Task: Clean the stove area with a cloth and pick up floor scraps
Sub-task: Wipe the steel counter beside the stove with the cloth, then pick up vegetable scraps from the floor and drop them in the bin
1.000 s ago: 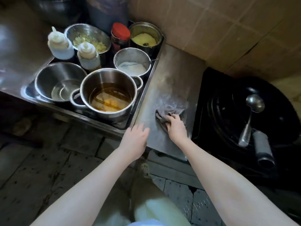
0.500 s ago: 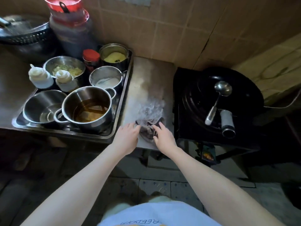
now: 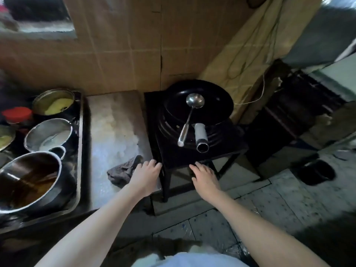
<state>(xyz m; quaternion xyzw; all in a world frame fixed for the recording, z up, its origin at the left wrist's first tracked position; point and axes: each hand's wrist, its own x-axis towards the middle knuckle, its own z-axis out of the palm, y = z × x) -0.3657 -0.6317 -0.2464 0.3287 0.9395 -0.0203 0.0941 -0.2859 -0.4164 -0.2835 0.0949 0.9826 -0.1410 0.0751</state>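
Observation:
A dark grey cloth (image 3: 123, 171) lies crumpled on the steel counter (image 3: 113, 120), near its front right corner. My left hand (image 3: 146, 175) is just right of the cloth, fingers relaxed, its thumb side touching the cloth's edge. My right hand (image 3: 205, 178) hovers open below the front edge of the black stove (image 3: 165, 151), holding nothing. A black wok (image 3: 213, 105) sits on the stove with a steel ladle (image 3: 189, 116) in it.
A steel tray (image 3: 80, 151) at the left holds a pot of brown liquid (image 3: 28, 180), bowls and a red-lidded jar (image 3: 16, 114). Tiled floor (image 3: 269, 209) lies below. A dark round container (image 3: 316, 171) stands on the floor at right.
The view has swung to the right. My right hand has let go of the cloth and moved right in front of the stove. My left hand now lies beside the cloth.

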